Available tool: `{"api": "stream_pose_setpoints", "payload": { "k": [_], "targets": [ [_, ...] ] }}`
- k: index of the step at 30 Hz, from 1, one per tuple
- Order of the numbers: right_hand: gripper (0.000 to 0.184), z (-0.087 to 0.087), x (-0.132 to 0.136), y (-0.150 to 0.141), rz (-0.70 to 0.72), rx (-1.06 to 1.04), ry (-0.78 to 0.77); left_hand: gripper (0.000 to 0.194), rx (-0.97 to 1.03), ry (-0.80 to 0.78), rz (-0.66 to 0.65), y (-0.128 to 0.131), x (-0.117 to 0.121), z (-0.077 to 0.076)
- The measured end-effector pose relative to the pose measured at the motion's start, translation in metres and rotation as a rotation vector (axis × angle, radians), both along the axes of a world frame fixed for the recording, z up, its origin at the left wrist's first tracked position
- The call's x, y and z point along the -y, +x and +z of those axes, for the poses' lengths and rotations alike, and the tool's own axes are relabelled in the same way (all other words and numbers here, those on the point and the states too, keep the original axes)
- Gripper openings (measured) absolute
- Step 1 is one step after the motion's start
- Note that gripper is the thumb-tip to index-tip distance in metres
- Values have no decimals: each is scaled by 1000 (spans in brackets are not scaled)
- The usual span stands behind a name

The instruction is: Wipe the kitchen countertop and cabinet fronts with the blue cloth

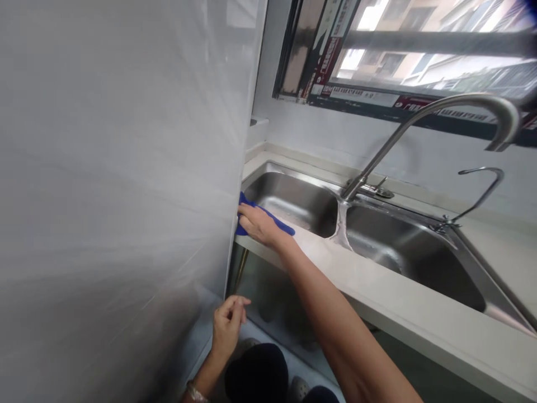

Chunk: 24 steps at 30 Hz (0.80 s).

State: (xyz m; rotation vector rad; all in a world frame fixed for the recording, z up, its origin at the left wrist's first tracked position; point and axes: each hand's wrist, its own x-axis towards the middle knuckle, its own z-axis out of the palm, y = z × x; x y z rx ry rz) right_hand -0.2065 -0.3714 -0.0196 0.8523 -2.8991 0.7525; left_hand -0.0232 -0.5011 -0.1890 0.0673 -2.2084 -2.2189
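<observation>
My right hand (257, 224) lies flat, fingers stretched out, pressing a blue cloth (277, 223) onto the pale counter edge (377, 291) at the left end of a steel double sink (289, 198). The cloth pokes out on both sides of the hand, next to a plastic-wrapped white panel (117, 184). My left hand (227, 327) hangs lower, beside the panel's bottom edge, with a bracelet at the wrist. Its fingers are curled in loosely and nothing shows in them.
A tall curved faucet (419, 120) rises between the two basins, with a thinner tap (478, 196) to its right. A window (403, 50) runs along the wall behind. Under the counter lies an open dark cabinet space (272, 296). Dark shoes (255, 372) stand on the floor.
</observation>
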Motion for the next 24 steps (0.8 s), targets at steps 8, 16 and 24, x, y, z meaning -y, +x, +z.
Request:
{"api": "stream_pose_setpoints", "payload": {
  "k": [8, 16, 24],
  "targets": [
    [49, -2, 0, -4, 8, -39, 7, 64, 12, -49, -13, 5, -2, 1],
    [45, -12, -32, 43, -75, -168, -33, 63, -65, -116, -17, 16, -6, 21],
    [40, -6, -85, 109, -279, -230, -8, 58, -251, -234, 16, 17, -32, 43]
  ]
}}
